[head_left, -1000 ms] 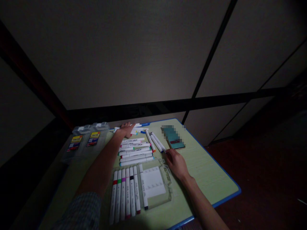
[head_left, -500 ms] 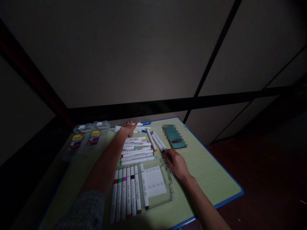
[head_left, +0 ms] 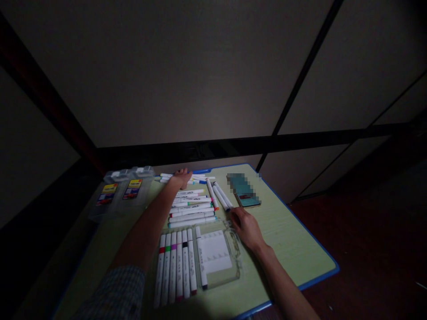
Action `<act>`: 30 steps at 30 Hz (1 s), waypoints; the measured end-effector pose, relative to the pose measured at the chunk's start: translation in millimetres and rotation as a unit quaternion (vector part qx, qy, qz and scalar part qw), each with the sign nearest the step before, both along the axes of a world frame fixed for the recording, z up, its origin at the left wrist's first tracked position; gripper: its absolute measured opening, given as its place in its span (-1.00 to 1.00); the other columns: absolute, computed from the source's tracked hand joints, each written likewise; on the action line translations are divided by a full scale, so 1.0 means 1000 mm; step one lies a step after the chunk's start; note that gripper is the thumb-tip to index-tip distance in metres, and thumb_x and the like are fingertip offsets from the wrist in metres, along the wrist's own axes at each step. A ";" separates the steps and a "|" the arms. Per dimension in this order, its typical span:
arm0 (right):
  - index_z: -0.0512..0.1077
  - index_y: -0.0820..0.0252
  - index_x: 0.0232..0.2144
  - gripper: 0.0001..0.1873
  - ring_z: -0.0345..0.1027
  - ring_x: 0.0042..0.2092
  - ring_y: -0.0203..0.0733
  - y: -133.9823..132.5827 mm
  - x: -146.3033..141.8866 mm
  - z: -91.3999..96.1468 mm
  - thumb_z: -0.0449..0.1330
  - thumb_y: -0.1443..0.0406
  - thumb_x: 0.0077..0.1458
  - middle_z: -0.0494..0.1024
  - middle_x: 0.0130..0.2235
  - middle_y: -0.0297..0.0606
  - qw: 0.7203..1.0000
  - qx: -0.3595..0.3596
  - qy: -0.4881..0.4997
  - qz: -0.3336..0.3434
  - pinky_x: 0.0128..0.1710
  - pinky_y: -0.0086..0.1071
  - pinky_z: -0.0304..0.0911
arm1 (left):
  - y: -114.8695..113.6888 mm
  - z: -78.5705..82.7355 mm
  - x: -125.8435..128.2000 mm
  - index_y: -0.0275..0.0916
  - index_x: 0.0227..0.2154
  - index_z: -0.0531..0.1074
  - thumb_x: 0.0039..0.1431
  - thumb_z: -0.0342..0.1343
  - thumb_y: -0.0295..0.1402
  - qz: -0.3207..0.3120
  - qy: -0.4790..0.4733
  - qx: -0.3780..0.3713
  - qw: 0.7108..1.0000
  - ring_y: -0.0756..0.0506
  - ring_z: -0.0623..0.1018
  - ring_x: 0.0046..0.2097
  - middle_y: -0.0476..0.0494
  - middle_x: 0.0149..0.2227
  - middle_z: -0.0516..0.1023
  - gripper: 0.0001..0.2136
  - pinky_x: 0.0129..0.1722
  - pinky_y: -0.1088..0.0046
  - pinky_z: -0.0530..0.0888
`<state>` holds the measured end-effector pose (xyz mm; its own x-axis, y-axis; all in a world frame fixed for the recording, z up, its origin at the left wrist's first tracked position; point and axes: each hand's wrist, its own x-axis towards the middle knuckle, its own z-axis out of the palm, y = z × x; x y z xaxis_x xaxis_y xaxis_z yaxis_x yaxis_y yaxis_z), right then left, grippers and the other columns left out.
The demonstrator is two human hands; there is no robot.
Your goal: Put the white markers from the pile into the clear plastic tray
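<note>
My left hand [head_left: 182, 178] lies palm down at the back of the table, over loose white markers [head_left: 166, 176]. Its thumb is apart from the other fingers, and the fingertips are partly hidden. My right hand [head_left: 246, 226] has curled fingers around the near end of a white marker [head_left: 223, 195], which lies slanted beside another. An orange-tipped marker [head_left: 212, 194] rests just left of that pair. Between my arms, a row of sideways markers [head_left: 191, 213] is stacked towards me. Closer still, several upright-pointing markers [head_left: 179, 266] lie side by side at a clear plastic case [head_left: 238, 271].
The pale green table [head_left: 287, 258] has a blue rim. A phone [head_left: 245, 191], partly pixelated, lies at the back right. Clear plastic cases [head_left: 147, 184] with yellow labels are at the back left. A panelled wall [head_left: 187, 89] stands behind the table.
The view has shifted slightly. My left hand has moved a little among the back markers, some of which lie differently. My right hand stays by the slanted pair.
</note>
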<state>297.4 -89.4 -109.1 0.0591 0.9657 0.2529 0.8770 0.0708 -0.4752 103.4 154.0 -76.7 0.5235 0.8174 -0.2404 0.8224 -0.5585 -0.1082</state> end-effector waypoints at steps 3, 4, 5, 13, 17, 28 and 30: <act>0.34 0.17 -0.31 -0.83 0.34 -0.33 -0.22 0.000 0.000 0.000 -0.02 0.40 0.05 0.46 -0.34 -0.24 1.000 -0.001 -0.004 0.001 -0.33 -0.44 0.17 | -0.003 0.001 0.003 -0.28 0.10 0.07 -0.23 0.09 -0.66 -0.009 0.004 0.008 1.000 -0.31 0.22 0.11 -0.42 0.11 0.17 -0.27 0.00 0.16 0.25; 0.35 0.17 -0.32 -0.83 0.33 -0.33 -0.23 0.000 0.000 0.000 -0.02 0.40 0.05 0.46 -0.34 -0.24 1.000 -0.001 -0.005 0.002 -0.34 -0.44 0.17 | -0.004 0.001 0.003 -0.27 0.10 0.09 -0.23 0.09 -0.66 -0.014 0.004 0.009 1.000 -0.30 0.24 0.11 -0.40 0.10 0.19 -0.29 0.00 0.17 0.26; 0.35 0.17 -0.32 -0.83 0.33 -0.34 -0.22 0.000 0.000 0.000 -0.02 0.40 0.05 0.46 -0.34 -0.24 1.000 -0.002 -0.007 0.003 -0.34 -0.44 0.17 | -0.005 0.002 0.003 -0.26 0.09 0.11 -0.22 0.09 -0.66 -0.019 0.003 0.009 1.000 -0.29 0.25 0.10 -0.38 0.10 0.21 -0.31 0.00 0.19 0.26; 0.36 0.18 -0.29 -0.81 0.35 -0.31 -0.22 0.000 0.000 0.000 -0.02 0.40 0.06 0.48 -0.31 -0.22 1.000 -0.004 -0.010 0.006 -0.32 -0.44 0.17 | -0.009 0.002 -0.007 -0.26 -0.03 0.30 -0.08 0.11 -0.49 -0.030 -0.015 0.003 0.999 -0.22 0.41 -0.01 -0.31 -0.01 0.39 -0.54 -0.04 0.33 0.35; 0.37 0.19 -0.27 -0.81 0.36 -0.27 -0.21 0.000 0.001 -0.002 -0.01 0.38 0.07 0.49 -0.29 -0.19 1.000 -0.003 -0.011 0.006 -0.31 -0.43 0.17 | -0.014 0.003 -0.010 -0.27 -0.08 0.36 -0.03 0.09 -0.42 -0.013 -0.022 0.009 1.000 -0.20 0.45 -0.06 -0.30 -0.07 0.45 -0.63 -0.09 0.37 0.39; 0.35 0.24 -0.22 -0.83 0.37 -0.23 -0.25 -0.001 0.002 -0.004 0.04 0.32 0.14 0.46 -0.24 -0.24 1.000 -0.014 -0.014 0.008 -0.23 -0.34 0.26 | -0.034 0.012 -0.013 -0.30 -0.11 0.39 0.01 0.02 -0.45 0.028 -0.058 0.029 0.997 -0.22 0.48 -0.09 -0.32 -0.12 0.48 -0.67 -0.15 0.35 0.41; 0.34 0.25 -0.19 -0.78 0.36 -0.23 -0.26 -0.001 0.002 -0.005 0.06 0.26 0.15 0.45 -0.21 -0.25 1.000 -0.020 -0.014 0.010 -0.23 -0.28 0.30 | -0.037 0.015 -0.015 -0.29 -0.12 0.39 0.01 0.00 -0.46 0.028 -0.065 0.034 0.997 -0.21 0.48 -0.11 -0.31 -0.14 0.49 -0.68 -0.17 0.37 0.41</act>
<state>299.9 -90.1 -113.8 0.0330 0.9759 0.2157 0.8891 0.0700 -0.4524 88.8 117.1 -61.6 0.5005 0.8578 -0.1168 0.8612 -0.5071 -0.0338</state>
